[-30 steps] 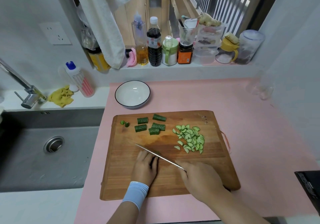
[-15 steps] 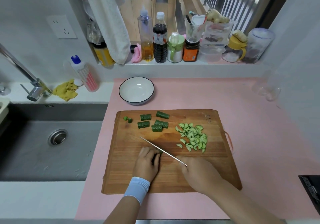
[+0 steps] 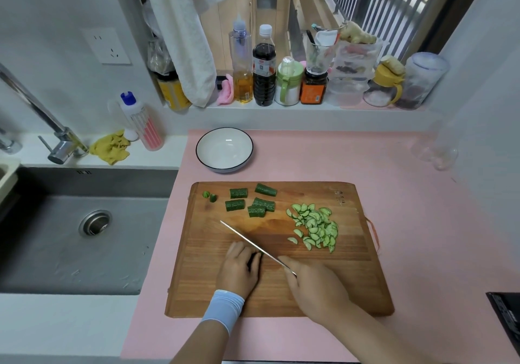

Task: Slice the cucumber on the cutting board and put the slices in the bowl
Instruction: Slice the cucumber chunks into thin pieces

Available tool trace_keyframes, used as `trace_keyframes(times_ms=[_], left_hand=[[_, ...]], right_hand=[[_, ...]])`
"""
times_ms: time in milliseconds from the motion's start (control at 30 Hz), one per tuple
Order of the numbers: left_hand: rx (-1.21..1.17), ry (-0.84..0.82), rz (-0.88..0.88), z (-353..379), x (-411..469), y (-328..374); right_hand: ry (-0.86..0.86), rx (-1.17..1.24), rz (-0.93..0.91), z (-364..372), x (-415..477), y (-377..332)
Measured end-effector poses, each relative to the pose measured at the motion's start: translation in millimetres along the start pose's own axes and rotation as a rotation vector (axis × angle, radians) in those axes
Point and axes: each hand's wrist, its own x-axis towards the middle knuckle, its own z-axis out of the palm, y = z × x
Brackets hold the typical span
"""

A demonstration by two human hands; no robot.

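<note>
The cucumber piece (image 3: 256, 259) being cut sits near the middle of the cutting board (image 3: 323, 287), toward its near edge. Only a dark green sliver of it shows, so its long axis cannot be read. The left hand (image 3: 239, 269) covers it, fingers (image 3: 239, 249) curled down and pinning it to the wood. The exposed end faces right, toward the blade. The knife (image 3: 253, 244) runs diagonally from far left to near right, its edge just beside the left fingertips and touching or almost touching the green. The right hand (image 3: 315, 290) is clenched round the handle on the near-right side. The next stroke looks like it must fall on the narrow strip of cucumber between blade and knuckles, so that gap is what counts; with so little showing, the fingertips seem close to the cut line. Far right of the blade lies a loose heap of thin half-moon slices (image 3: 315, 227). At the far left of the board are several uncut chunks (image 3: 260, 206) and two small end bits (image 3: 206, 194). The white bowl (image 3: 197, 150) stands beyond the board's far-left corner on the pink desk (image 3: 422, 223), holding no slices yet, and the left hand is the nearer one to it.
</note>
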Motion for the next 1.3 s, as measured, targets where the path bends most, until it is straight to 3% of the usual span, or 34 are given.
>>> trace_keyframes(times_ms=[800, 1300], left_hand=[[0.056, -0.002, -0.005, 1.4, -3.3, 3.7], [-0.004, 0.004, -0.004, -2.4, -3.9, 3.0]], right_hand=[[-0.113, 0.029, 0.002, -2.6, 15.9, 1.8], [-0.044, 0.021, -0.008, -8.7, -9.4, -0.5]])
